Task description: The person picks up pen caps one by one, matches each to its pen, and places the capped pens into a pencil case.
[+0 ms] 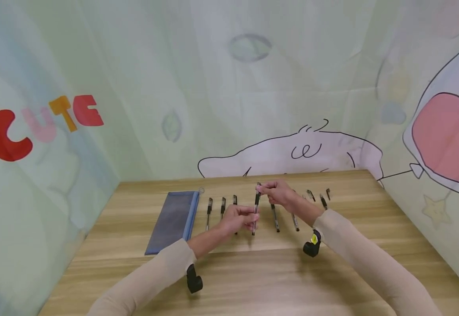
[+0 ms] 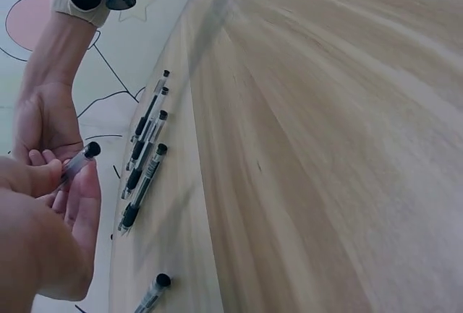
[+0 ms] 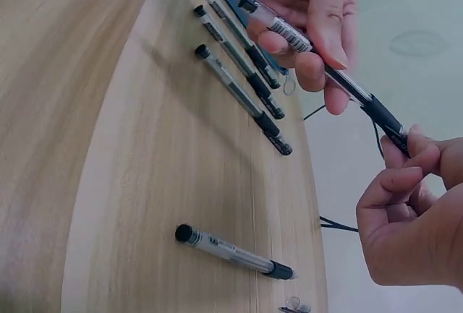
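Note:
Between both hands a clear-barrelled gel pen (image 1: 256,202) with a black grip is held up over the table. My left hand (image 1: 237,218) pinches its barrel between thumb and fingers, near the black-plugged end. At the other end, the thumb and fingertips of my right hand (image 1: 280,193) pinch the pen's dark cap end, partly covering it. In the right wrist view a barcode label shows on the barrel (image 3: 293,37). Three capped pens (image 3: 239,82) lie side by side left of the hands. Right of them, another pen (image 1: 274,217) lies on the wood.
A blue-grey zip pouch (image 1: 170,219) lies flat at the left of the wooden table (image 1: 253,281). More pens (image 1: 294,222) lie at the right, partly behind the right forearm. Loose pen caps (image 1: 310,195) are near the back right. A printed curtain (image 1: 197,87) stands behind.

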### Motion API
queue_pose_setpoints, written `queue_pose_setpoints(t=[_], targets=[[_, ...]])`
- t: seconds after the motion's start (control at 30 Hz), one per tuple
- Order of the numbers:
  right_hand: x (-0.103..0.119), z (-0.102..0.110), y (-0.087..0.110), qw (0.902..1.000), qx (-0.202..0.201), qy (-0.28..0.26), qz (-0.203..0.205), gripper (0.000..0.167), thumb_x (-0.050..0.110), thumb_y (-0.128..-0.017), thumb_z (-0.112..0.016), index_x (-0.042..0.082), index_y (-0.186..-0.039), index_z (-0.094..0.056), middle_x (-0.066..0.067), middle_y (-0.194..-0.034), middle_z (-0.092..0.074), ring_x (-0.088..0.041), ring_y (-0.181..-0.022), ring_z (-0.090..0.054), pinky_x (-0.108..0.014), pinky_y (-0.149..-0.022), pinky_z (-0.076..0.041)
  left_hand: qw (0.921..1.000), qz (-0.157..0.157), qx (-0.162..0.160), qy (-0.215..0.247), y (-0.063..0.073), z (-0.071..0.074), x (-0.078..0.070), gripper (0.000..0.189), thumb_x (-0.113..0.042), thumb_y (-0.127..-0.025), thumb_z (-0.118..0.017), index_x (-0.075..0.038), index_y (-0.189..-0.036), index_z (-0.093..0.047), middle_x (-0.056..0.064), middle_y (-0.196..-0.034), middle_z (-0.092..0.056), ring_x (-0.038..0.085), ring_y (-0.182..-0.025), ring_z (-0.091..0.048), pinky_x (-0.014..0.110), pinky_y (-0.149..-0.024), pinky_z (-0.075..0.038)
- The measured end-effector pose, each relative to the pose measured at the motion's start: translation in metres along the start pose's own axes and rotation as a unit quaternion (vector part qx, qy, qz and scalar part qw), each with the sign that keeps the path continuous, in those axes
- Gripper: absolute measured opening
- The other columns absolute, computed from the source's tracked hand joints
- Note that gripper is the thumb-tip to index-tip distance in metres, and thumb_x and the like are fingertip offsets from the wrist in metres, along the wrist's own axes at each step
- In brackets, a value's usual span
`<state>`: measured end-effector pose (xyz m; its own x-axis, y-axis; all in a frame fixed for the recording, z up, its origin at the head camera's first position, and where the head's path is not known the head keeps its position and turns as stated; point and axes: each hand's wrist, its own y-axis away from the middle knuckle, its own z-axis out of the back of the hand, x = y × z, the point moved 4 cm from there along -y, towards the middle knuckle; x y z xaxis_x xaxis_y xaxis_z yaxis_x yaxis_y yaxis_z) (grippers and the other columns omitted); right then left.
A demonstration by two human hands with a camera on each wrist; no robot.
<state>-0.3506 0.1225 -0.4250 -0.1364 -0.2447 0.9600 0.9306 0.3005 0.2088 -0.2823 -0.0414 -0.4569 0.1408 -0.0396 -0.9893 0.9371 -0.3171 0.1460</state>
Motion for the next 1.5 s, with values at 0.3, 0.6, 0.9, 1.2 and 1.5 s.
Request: queue_pose_setpoints(t=[0.3,0.6,0.9,1.2,1.5], targets=[[-0.006,-0.002,0.003,0.9996,-0.024,-0.011,-0.012,0.042,0.030,-0.102,-0.065,-0.003,-0.126,-0.067,0.010,-0.076,-0.053,-0.006,-0.057,-0.038,-0.023,-0.062,-0.039,0.9992,0.011,-0.026,-0.027,-0.002,0.001,-0.002,0.032,-0.007,-0.095,-0.072,0.009,-0.122,-0.068,0.029,-0.111,-0.073,0.008,-0.066,-0.068,0.027,-0.070,-0.063],[-0.003,0.007,0.001,0.9999,0.009,0.005,0.010,0.039,0.021,-0.105,-0.060,-0.001,-0.137,-0.061,-0.003,-0.109,-0.074,-0.005,-0.084,-0.062,-0.020,-0.078,-0.054,0.9965,0.048,0.001,-0.068,-0.009,0.010,-0.016,0.033,-0.011,-0.096,-0.072,0.007,-0.124,-0.067,0.024,-0.114,-0.074,0.010,-0.075,-0.068,0.036,-0.084,-0.064],[-0.007,0.013,0.004,0.9989,0.035,0.018,0.024,0.043,0.018,-0.107,-0.055,-0.003,-0.144,-0.053,0.003,-0.107,-0.074,-0.009,-0.087,-0.065,-0.022,-0.077,-0.055,0.9924,0.085,-0.019,-0.088,-0.009,0.021,-0.013,0.033,-0.008,-0.096,-0.070,0.005,-0.126,-0.066,0.024,-0.116,-0.072,0.012,-0.077,-0.067,0.033,-0.082,-0.064],[-0.018,0.024,0.009,0.9989,0.034,0.025,0.019,0.041,0.018,-0.106,-0.056,-0.002,-0.142,-0.055,-0.007,-0.113,-0.073,-0.011,-0.088,-0.065,-0.024,-0.078,-0.057,0.9887,0.101,-0.047,-0.101,-0.013,0.027,-0.009,0.034,-0.006,-0.093,-0.073,0.006,-0.125,-0.066,0.023,-0.106,-0.074,0.012,-0.070,-0.069,0.025,-0.068,-0.063],[-0.026,0.031,0.011,0.9993,0.033,0.018,0.007,0.044,0.018,-0.106,-0.056,-0.005,-0.143,-0.052,-0.003,-0.106,-0.075,-0.010,-0.086,-0.066,-0.021,-0.075,-0.056,0.9847,0.073,-0.035,-0.154,-0.021,0.021,0.003,0.029,-0.005,-0.092,-0.074,0.008,-0.117,-0.068,0.018,-0.095,-0.074,0.012,-0.064,-0.069,0.027,-0.064,-0.064]])
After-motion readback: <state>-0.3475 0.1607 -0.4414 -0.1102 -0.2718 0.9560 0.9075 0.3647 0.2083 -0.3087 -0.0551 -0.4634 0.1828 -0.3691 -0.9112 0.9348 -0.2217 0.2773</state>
